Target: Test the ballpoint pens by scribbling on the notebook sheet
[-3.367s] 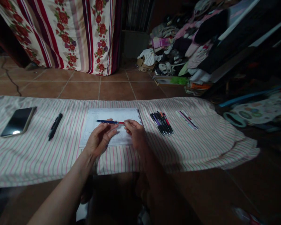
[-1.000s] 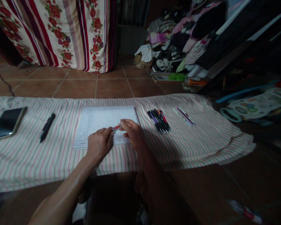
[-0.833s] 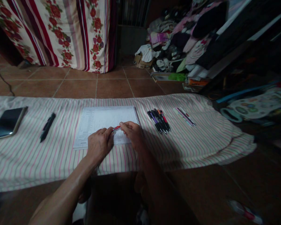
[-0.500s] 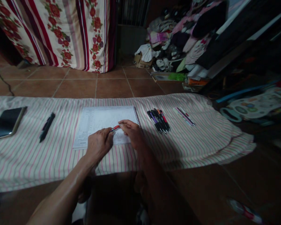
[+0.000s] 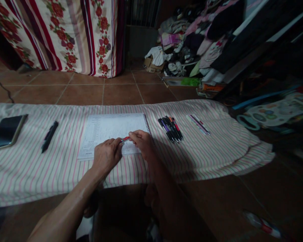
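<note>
Over the lower part of a spiral notebook (image 5: 111, 126), a slim red pen (image 5: 125, 138) is held between both hands. My left hand (image 5: 107, 151) is closed around its left end, and the fingers hide much of it. The fingertips of my right hand (image 5: 142, 142) pinch the other end. To the right of the notebook lies a bunch of several pens (image 5: 171, 129), mostly black with purple, orange and red parts. Farther right are a few slender pens (image 5: 198, 124). A single black pen (image 5: 49, 136) lies left of the notebook.
A dark-screened tablet or phone (image 5: 7, 131) lies at the far left of the striped cloth (image 5: 217, 151) covering the table. Beyond are a floral curtain (image 5: 88, 37), a tiled floor (image 5: 86, 94) and a heap of clothes (image 5: 192, 43). A bottle (image 5: 264, 224) lies on the floor at lower right.
My right fingertips have shifted slightly and closed in more on the red pen's end. My left hand stays almost in place, and the other things lie as before.
</note>
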{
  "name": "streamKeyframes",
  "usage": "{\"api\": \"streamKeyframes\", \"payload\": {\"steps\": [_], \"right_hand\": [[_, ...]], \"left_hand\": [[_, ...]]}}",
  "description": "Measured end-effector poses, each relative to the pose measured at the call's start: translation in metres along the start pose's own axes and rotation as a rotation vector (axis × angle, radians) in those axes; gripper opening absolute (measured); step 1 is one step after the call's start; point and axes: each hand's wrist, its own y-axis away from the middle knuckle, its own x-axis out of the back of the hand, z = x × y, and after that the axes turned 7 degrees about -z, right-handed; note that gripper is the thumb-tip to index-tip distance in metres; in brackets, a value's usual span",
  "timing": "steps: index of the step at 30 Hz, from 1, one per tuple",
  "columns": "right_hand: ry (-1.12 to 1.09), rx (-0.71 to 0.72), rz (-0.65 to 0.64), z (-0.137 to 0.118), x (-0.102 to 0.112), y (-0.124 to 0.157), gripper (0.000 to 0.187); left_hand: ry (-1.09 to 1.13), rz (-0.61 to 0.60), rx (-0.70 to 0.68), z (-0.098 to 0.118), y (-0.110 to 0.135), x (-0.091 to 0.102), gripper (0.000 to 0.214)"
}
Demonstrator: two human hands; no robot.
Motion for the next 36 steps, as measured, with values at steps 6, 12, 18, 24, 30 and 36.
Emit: {"api": "streamKeyframes", "payload": {"steps": [6,12,18,24,30,36], "right_hand": [[-0.077,0.069,-0.042,0.0047,-0.0006,-0.0033,0.020],[-0.117,0.041,-0.059,0.0009,-0.0002,-0.0011,0.024],[0.054,-0.003,-0.052,-0.0039,0.0055,0.0012,0.033],[-0.023,0.039,-0.047,0.0015,0.0058,-0.0031,0.021],[-0.034,0.168,-0.116,0.0012,0.0060,-0.0027,0.013],[-0.089,0.137,-0.148,0.0015,0.0055,-0.0047,0.025]], "left_hand": [[0.018,-0.003,0.021,-0.0007,-0.0012,-0.0001,0.030],[-0.020,-0.005,0.034,-0.0011,-0.0017,0.0023,0.031],[-0.040,0.005,0.002,0.0006,-0.0003,0.0041,0.031],[0.043,-0.034,0.014,0.0007,-0.0003,0.0001,0.032],[0.110,-0.071,0.064,-0.0014,-0.0040,0.0011,0.033],[0.066,-0.037,0.057,-0.0050,-0.0025,0.0010,0.034]]}}
